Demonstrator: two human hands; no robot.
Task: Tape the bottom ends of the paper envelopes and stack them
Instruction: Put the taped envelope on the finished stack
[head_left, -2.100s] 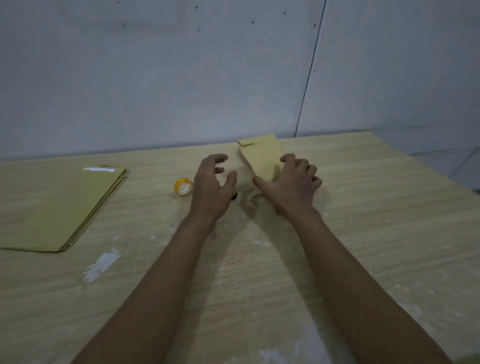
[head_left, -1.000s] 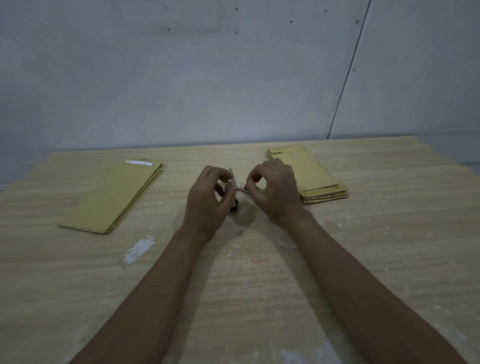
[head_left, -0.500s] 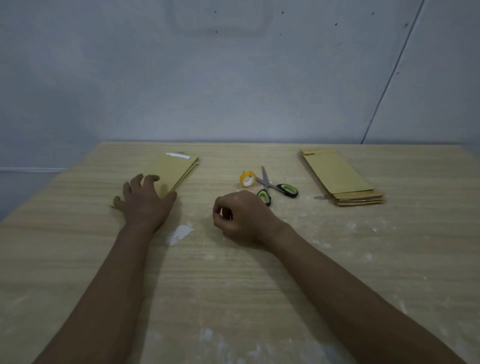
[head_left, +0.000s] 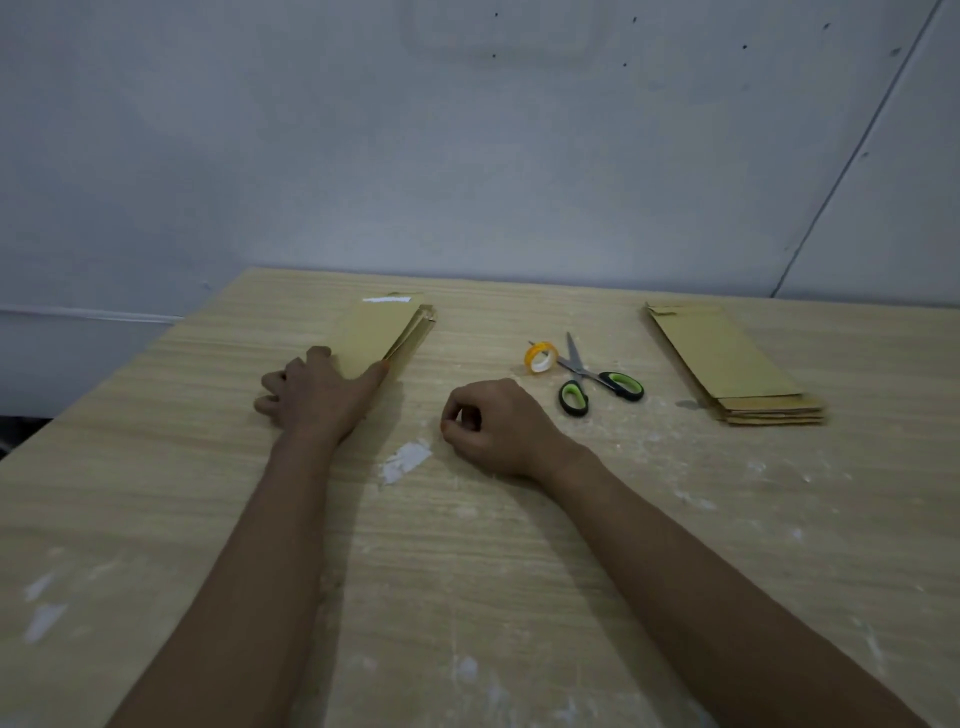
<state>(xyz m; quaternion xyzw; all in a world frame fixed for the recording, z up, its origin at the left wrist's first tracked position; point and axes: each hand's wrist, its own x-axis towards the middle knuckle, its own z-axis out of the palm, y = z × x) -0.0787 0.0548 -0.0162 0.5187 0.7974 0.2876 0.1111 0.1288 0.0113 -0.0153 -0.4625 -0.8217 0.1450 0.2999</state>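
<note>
Two stacks of brown paper envelopes lie on the wooden table (head_left: 467, 571). The left stack (head_left: 387, 325) has a white tape strip at its far end. My left hand (head_left: 317, 397) rests on its near end, thumb along the right edge and fingers spread loosely. The right stack (head_left: 727, 364) lies far right, untouched. My right hand (head_left: 493, 426) sits on the table between the stacks, fingers curled with thumb against forefinger; nothing shows in it. A yellow tape roll (head_left: 540, 357) and green-handled scissors (head_left: 597, 382) lie just beyond my right hand.
A white smear (head_left: 405, 460) marks the tabletop between my hands, with fainter white flecks nearer me. The table's left edge runs diagonally at the far left. A grey wall stands right behind the table.
Both hands left the scissors, which now lie on the table. My left hand moved left onto the left stack; my right hand drew back, curled. The view swung left.
</note>
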